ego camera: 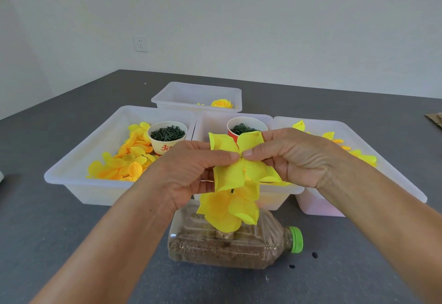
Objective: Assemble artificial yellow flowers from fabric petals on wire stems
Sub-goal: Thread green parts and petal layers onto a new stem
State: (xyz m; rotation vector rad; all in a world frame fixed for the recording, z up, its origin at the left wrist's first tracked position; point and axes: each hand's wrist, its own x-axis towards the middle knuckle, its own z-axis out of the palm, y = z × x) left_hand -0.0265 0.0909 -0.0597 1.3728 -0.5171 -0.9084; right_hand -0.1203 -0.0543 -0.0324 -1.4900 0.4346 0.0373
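At frame centre, both hands — left hand [191, 172], right hand [294, 157] — pinched a petal layer [235, 160] with curled fingers, apparently threading it; next, sliding it down the stem [232, 191].

I am facing a bottle [235, 244] lying on the table [71, 244], with three trays [79, 184] side by side behind it and a fourth [196, 94] farther back.

White wall [239, 16] with socket [140, 43] — grey table [59, 220].

Single head camera, looking forward-down, close over hands, table [71, 232] stretching to wall.
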